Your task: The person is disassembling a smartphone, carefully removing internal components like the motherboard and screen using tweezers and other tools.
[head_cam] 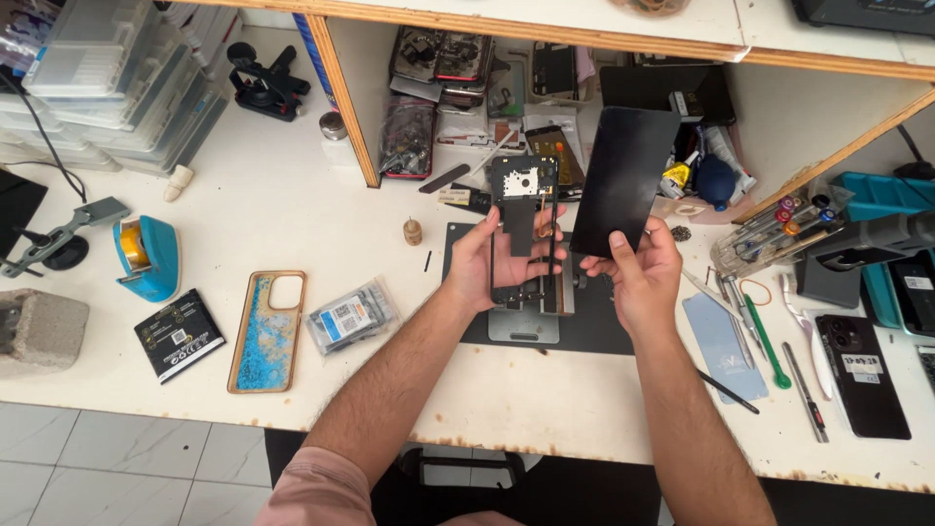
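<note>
your left hand (484,261) grips the bare phone frame (524,229) upright above the dark work mat (604,326). your right hand (638,273) pinches the black screen panel (623,180) by its lower edge, tilted just beside the frame, perhaps touching it.

Hidden and cut-off parts, head view

Left hand (484,261) covers the lower left edge of the phone frame (524,229); palm side unseen. Right hand (638,273) hides the bottom end of the black screen panel (623,180). Metal clamp jig (531,310) mostly blocked by frame and hands. Shelf clutter (443,73) behind the divider too jumbled to tell apart. Stacked clear organiser boxes (107,78) cut by the left edge; teal tray (881,195) and grey tool (877,239) cut by the right edge. Tools in the holder (779,219) too small to identify.
</note>
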